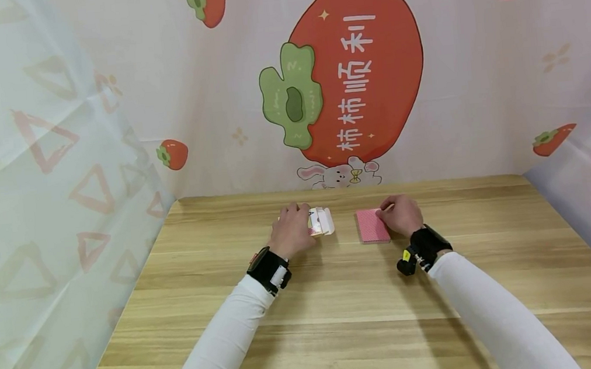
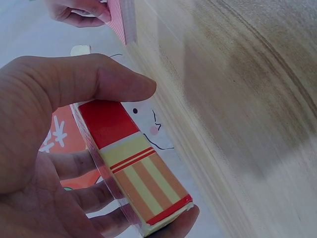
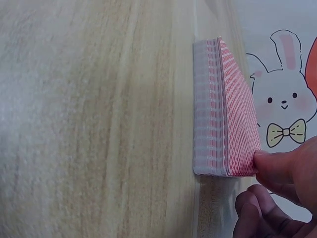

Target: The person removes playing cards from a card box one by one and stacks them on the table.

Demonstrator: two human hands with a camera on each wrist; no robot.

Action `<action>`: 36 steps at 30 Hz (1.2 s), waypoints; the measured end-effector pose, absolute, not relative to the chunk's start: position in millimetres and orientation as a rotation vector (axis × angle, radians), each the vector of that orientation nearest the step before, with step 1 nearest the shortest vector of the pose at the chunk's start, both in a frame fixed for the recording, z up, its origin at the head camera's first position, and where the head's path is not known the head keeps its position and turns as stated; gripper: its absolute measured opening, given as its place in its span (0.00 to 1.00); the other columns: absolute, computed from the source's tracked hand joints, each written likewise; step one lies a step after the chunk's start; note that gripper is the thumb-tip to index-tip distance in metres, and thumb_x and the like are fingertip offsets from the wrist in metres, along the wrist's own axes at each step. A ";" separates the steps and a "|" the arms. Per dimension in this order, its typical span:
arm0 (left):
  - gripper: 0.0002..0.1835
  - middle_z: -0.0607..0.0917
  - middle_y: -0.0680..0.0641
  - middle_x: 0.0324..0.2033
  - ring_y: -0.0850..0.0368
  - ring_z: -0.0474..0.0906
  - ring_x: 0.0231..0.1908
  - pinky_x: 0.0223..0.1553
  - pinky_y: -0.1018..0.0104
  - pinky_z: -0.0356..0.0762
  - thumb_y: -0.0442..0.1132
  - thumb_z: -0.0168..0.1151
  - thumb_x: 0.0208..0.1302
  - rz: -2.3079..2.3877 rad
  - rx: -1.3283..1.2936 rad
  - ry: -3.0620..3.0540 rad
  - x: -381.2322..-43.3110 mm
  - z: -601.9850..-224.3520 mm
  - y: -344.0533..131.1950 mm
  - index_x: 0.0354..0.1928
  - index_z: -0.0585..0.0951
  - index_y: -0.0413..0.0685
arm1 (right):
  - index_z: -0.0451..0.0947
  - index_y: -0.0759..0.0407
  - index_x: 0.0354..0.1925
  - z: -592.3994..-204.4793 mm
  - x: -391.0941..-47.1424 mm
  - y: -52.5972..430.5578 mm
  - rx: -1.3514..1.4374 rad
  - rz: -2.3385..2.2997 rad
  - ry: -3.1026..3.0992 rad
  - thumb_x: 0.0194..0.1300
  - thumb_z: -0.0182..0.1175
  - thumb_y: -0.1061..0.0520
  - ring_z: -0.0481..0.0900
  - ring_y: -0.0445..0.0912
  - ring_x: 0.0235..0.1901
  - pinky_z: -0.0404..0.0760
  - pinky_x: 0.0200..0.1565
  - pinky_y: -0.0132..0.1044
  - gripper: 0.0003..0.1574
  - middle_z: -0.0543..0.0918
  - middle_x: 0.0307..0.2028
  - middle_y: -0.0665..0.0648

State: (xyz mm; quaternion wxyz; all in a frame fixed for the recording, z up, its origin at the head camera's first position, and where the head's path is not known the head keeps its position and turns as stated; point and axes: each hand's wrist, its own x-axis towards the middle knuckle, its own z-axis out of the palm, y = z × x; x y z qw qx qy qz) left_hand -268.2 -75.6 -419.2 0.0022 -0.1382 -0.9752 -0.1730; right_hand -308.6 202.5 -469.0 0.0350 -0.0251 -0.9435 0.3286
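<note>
My left hand (image 1: 291, 232) grips a playing card box (image 2: 141, 168) near the table's back edge. Its thumb lies across one end of the box's red and striped narrow side, with the fingers around the other side. In the head view the box's white flap (image 1: 326, 220) stands open toward the right. A squared deck of playing cards (image 1: 372, 228) with red patterned backs lies face down to the right of the box. At the deck's right edge, my right hand (image 1: 402, 215) pinches a corner of the top card (image 3: 240, 114) between thumb and finger; how many cards it holds cannot be told.
Both hands work over a wood-grain table (image 1: 340, 333). Right behind its back edge hangs a white curtain (image 1: 219, 156) printed with persimmons and a rabbit. Another printed curtain (image 1: 41, 230) runs along the left side.
</note>
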 end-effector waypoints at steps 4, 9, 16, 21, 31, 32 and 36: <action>0.36 0.76 0.37 0.54 0.40 0.71 0.54 0.45 0.41 0.78 0.32 0.78 0.46 -0.533 -0.428 -3.061 -268.0 -418.2 -75.4 0.61 0.76 0.38 | 0.85 0.63 0.44 -469.7 -309.2 202.9 -0.087 1.008 -2.896 0.66 0.67 0.54 0.83 0.55 0.37 0.72 0.35 0.42 0.13 0.87 0.36 0.63; 0.36 0.76 0.37 0.54 0.40 0.71 0.54 0.45 0.40 0.78 0.32 0.77 0.47 -0.535 -0.419 -3.065 -268.2 -417.9 -75.2 0.61 0.76 0.38 | 0.85 0.63 0.43 -469.0 -308.7 202.1 -0.093 1.010 -2.892 0.66 0.67 0.54 0.83 0.56 0.37 0.72 0.35 0.42 0.13 0.87 0.36 0.63; 0.36 0.76 0.37 0.54 0.41 0.71 0.53 0.45 0.41 0.78 0.34 0.78 0.47 -0.540 -0.417 -3.063 -267.9 -416.6 -75.1 0.61 0.76 0.38 | 0.84 0.62 0.43 -466.1 -307.6 200.7 -0.115 1.008 -2.905 0.66 0.66 0.53 0.83 0.56 0.38 0.72 0.36 0.44 0.13 0.87 0.36 0.63; 0.36 0.76 0.37 0.53 0.41 0.71 0.52 0.44 0.42 0.78 0.34 0.79 0.47 -0.539 -0.418 -3.065 -268.0 -416.5 -74.9 0.61 0.76 0.38 | 0.84 0.62 0.42 -464.9 -306.6 200.0 -0.118 1.009 -2.905 0.67 0.66 0.54 0.82 0.55 0.37 0.71 0.36 0.43 0.12 0.87 0.35 0.62; 0.35 0.77 0.37 0.52 0.41 0.71 0.52 0.43 0.43 0.79 0.35 0.79 0.47 -0.541 -0.428 -3.051 -268.8 -419.6 -74.5 0.60 0.77 0.38 | 0.85 0.61 0.40 -466.6 -304.5 199.9 -0.087 0.998 -2.889 0.68 0.66 0.54 0.81 0.54 0.34 0.71 0.33 0.42 0.11 0.86 0.32 0.61; 0.36 0.77 0.37 0.52 0.41 0.71 0.52 0.43 0.43 0.78 0.35 0.79 0.47 -0.542 -0.427 -3.053 -269.0 -419.6 -74.3 0.61 0.77 0.38 | 0.85 0.62 0.40 -466.1 -304.3 199.9 -0.082 1.004 -2.883 0.68 0.66 0.54 0.81 0.54 0.33 0.70 0.33 0.41 0.11 0.86 0.32 0.61; 0.37 0.77 0.37 0.54 0.41 0.71 0.54 0.45 0.42 0.78 0.35 0.79 0.48 -0.545 -0.424 -3.062 -269.1 -419.1 -74.0 0.62 0.76 0.39 | 0.85 0.62 0.40 -461.9 -302.5 197.1 -0.039 1.037 -2.839 0.69 0.65 0.55 0.79 0.52 0.32 0.71 0.31 0.40 0.11 0.85 0.33 0.61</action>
